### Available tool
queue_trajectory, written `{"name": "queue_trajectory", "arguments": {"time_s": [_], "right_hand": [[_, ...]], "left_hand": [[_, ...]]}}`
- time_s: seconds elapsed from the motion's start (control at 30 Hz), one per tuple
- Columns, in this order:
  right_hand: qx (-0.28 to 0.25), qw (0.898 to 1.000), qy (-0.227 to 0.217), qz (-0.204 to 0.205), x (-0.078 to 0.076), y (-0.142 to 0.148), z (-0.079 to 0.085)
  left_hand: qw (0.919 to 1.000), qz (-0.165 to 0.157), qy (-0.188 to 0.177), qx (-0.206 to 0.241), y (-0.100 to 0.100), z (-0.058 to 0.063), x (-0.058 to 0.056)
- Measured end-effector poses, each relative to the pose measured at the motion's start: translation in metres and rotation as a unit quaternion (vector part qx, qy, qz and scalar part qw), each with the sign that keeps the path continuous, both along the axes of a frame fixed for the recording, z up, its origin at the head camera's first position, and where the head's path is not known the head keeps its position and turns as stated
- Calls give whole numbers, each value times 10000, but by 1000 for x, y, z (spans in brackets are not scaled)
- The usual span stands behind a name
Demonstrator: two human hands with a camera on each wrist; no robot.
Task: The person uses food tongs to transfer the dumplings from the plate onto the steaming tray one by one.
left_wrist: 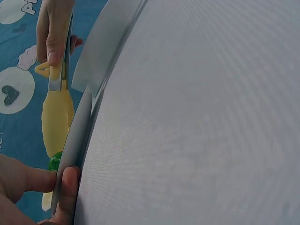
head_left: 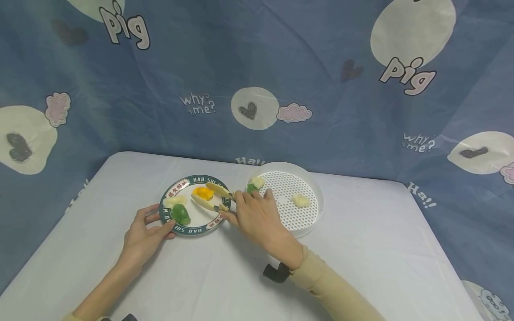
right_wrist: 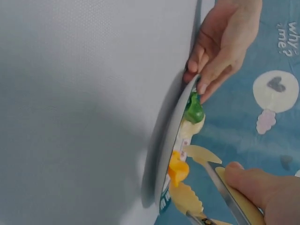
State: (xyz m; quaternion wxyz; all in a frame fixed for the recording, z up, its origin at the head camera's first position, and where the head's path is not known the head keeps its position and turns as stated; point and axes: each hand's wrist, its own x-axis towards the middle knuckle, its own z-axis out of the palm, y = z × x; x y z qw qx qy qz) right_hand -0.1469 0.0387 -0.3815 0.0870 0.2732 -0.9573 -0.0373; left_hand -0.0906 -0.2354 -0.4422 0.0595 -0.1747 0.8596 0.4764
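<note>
My left hand point(head_left: 143, 235) grips the left rim of a round plate point(head_left: 195, 231) with a green lettered border, thumb on top and fingers beneath. On the plate lie an orange dumpling-shaped piece point(right_wrist: 177, 169), a green one point(head_left: 181, 214) and a cream one point(head_left: 174, 201). My right hand point(head_left: 259, 218) holds tongs point(left_wrist: 58, 123) with metal arms and yellow tips over the plate's right side. The tongs' jaws are spread, one tip on either side of the orange piece.
Right of the plate stands a round white steamer tray point(head_left: 318, 207) with a perforated base. In it are a cream piece point(head_left: 300, 200) on the right, and another cream piece point(head_left: 258, 182) beside a green one point(head_left: 251, 187) at the left. A blue printed cloth point(head_left: 321, 142) hangs behind the white table point(head_left: 377, 249).
</note>
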Motion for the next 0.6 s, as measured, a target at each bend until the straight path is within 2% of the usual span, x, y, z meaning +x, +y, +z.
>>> {"name": "queue_trajectory", "arguments": {"time_s": [0.1,0.2,0.4,0.6], "right_hand": [[11,10000,-77,-2,-2,-2,-2],[64,10000,42,30,-2,-4,-5],[247,9968,735,202,0,-4,-15],[126,9885,1460,387,1,-3,-24]], "left_hand": [[10000,-32,2,16,0,0,1],[10000,-50,-24,15,0,0,1],[9999,-42,-56,-113,0,0,0],[9999,-43,-89,-19,-2,-2,-1]]}}
